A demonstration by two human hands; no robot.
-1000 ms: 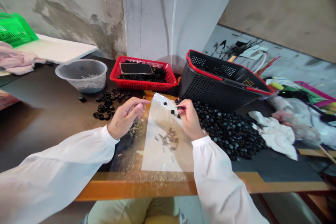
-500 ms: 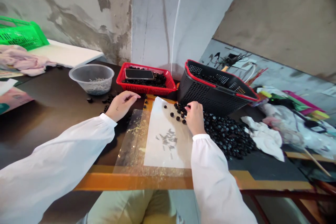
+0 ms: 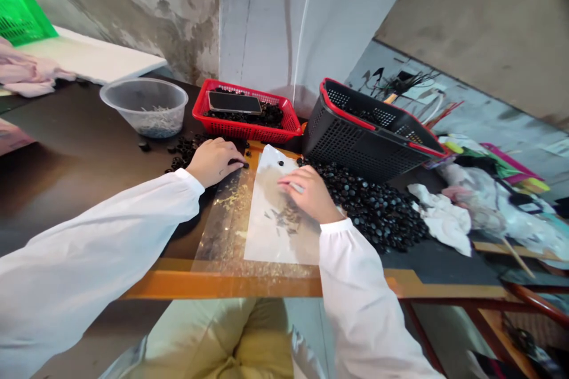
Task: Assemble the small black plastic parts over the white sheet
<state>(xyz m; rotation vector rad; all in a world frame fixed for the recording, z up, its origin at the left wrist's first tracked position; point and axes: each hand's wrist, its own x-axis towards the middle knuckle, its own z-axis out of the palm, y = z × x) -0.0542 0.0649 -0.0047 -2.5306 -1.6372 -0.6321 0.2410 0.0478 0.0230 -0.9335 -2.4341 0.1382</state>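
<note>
Head view here, so both bare hands show. Left hand (image 3: 217,161) has its fingertips right at a small black piece (image 3: 246,166) on the table (image 3: 84,148), near the top edge of the clear sheet (image 3: 222,231); I can't tell if it's properly pinched or just touched. Right hand (image 3: 306,190) is over the white paper (image 3: 267,246), fingers loosely curled and thumb apart, basically released as far as I can see, with some gray slivers (image 3: 282,222) lying just below it. One loose black button (image 3: 281,163) sits near the paper's top edge, and a big heap of black pieces (image 3: 377,207) spreads to the right, below the dark basket (image 3: 355,142). My guess on feel: these little things are light, stiff and pretty hard to break, probably plastic. The shiny tops look kinda slick, so I'd go for the side wall, thumb against index finger, rather than pressing on the face. Being that small and round, they'd likely skid or roll if you catch them off-center. Paper looks thin and floppy, so I'd guess a dragging fingertip could shift or crease it.
</note>
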